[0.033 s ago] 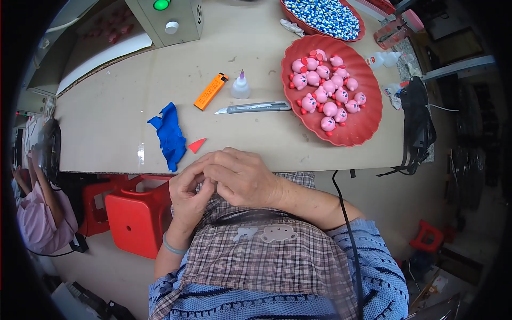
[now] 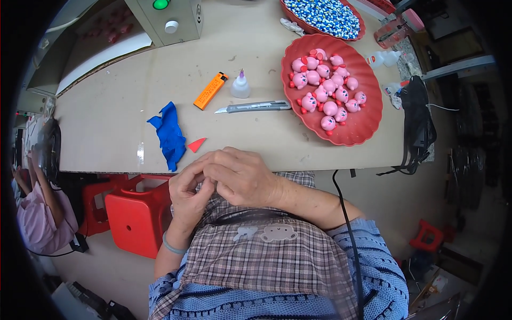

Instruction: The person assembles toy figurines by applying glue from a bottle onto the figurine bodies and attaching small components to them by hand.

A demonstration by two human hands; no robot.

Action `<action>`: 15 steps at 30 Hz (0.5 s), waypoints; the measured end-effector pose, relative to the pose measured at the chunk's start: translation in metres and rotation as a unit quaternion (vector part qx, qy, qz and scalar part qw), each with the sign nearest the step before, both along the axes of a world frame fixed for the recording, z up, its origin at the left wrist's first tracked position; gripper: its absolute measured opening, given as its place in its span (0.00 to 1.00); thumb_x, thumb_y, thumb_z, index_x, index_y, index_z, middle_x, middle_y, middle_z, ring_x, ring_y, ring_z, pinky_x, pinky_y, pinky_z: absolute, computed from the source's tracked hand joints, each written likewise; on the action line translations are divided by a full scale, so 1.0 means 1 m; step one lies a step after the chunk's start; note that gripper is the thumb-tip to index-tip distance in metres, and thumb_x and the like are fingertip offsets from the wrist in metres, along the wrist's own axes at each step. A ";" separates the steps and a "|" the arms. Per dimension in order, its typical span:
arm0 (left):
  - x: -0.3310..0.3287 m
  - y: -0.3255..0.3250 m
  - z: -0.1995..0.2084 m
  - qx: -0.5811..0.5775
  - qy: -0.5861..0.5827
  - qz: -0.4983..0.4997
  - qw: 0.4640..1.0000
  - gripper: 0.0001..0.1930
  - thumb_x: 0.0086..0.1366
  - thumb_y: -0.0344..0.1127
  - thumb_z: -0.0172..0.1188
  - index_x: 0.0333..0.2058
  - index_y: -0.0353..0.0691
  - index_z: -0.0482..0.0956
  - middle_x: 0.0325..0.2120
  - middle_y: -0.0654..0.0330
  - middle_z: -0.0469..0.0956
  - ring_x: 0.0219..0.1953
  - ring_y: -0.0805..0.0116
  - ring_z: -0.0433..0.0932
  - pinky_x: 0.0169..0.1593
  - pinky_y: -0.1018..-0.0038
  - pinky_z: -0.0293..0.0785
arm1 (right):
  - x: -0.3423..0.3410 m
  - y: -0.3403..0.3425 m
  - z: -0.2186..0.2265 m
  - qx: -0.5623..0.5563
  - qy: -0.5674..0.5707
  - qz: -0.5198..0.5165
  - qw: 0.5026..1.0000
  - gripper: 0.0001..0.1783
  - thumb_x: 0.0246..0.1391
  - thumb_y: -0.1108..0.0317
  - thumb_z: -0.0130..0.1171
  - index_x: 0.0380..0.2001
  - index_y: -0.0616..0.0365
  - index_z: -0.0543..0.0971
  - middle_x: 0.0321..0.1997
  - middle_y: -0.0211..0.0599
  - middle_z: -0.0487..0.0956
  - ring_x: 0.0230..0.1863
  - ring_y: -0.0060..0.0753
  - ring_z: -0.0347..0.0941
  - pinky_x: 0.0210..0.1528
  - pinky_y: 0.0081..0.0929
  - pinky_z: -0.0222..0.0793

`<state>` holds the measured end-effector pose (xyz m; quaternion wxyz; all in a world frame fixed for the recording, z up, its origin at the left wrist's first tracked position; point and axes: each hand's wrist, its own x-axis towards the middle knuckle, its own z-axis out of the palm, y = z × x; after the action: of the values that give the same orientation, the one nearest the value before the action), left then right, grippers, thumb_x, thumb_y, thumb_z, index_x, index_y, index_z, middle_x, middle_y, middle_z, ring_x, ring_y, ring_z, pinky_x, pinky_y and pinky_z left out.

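At the table's front edge my left hand (image 2: 190, 188) and my right hand (image 2: 238, 176) meet, fingers bent and pressed together. Whatever they pinch is hidden behind the fingers. Just beyond them lies a small red triangular piece (image 2: 197, 144), and left of it a crumpled blue cloth-like scrap (image 2: 170, 137). Farther back are an orange lighter-shaped box (image 2: 211, 92), a small white squeeze bottle (image 2: 241, 86) with a purple tip, and a grey utility knife (image 2: 252, 107) with its blade out. The knife's end touches a red scalloped tray (image 2: 368, 120) of round pink figures (image 2: 320, 95) with red feet.
A second red bowl (image 2: 364, 33) of blue and white pieces stands at the back. A grey machine (image 2: 169, 24) with a green light is at the back left. Red stools (image 2: 133, 224) stand below the table at left, near a person in pink (image 2: 45, 218). A black cable (image 2: 349, 229) hangs beside my right arm.
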<state>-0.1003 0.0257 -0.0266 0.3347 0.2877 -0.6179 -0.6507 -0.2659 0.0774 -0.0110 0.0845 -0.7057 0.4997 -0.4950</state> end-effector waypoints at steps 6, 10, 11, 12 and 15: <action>0.002 -0.002 -0.002 -0.012 -0.006 -0.003 1.000 0.18 0.59 0.17 0.56 0.49 0.26 0.76 0.51 0.47 0.77 0.50 0.65 0.78 0.53 0.71 0.77 | 0.003 -0.002 -0.004 -0.008 -0.008 -0.006 1.000 0.13 0.34 0.78 0.59 0.29 0.58 0.74 0.29 0.34 0.71 0.33 0.39 0.74 0.33 0.32 0.74; 0.003 -0.002 -0.001 -0.007 -0.016 -0.004 1.000 0.17 0.59 0.17 0.56 0.49 0.26 0.76 0.51 0.47 0.77 0.50 0.65 0.78 0.52 0.72 0.77 | 0.004 -0.003 -0.002 -0.012 -0.007 -0.006 1.000 0.13 0.34 0.78 0.60 0.29 0.57 0.75 0.29 0.34 0.72 0.32 0.39 0.75 0.32 0.32 0.74; 0.004 -0.001 0.001 -0.009 -0.018 0.005 1.000 0.17 0.59 0.18 0.57 0.48 0.26 0.77 0.50 0.47 0.78 0.49 0.66 0.79 0.52 0.72 0.78 | 0.006 -0.003 -0.001 -0.012 -0.009 -0.003 1.000 0.13 0.34 0.78 0.60 0.29 0.57 0.75 0.29 0.34 0.73 0.32 0.39 0.75 0.32 0.32 0.74; 0.004 0.000 0.003 -0.011 -0.022 0.014 1.000 0.16 0.58 0.18 0.57 0.47 0.26 0.77 0.49 0.48 0.78 0.48 0.66 0.79 0.51 0.73 0.78 | 0.005 -0.002 0.000 -0.011 -0.016 0.005 1.000 0.13 0.34 0.78 0.60 0.29 0.57 0.75 0.29 0.34 0.73 0.32 0.39 0.75 0.32 0.32 0.74; 0.000 0.001 0.009 -0.020 -0.063 0.019 0.998 0.15 0.57 0.19 0.59 0.45 0.26 0.79 0.46 0.49 0.80 0.45 0.68 0.81 0.49 0.74 0.79 | 0.001 -0.003 0.002 0.006 -0.010 0.024 1.000 0.18 0.35 0.78 0.61 0.36 0.57 0.76 0.34 0.35 0.76 0.36 0.39 0.76 0.36 0.32 0.75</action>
<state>-0.0999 0.0262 -0.0171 0.3133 0.3331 -0.6447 -0.6125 -0.2648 0.0747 -0.0090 0.1058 -0.7122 0.4844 -0.4970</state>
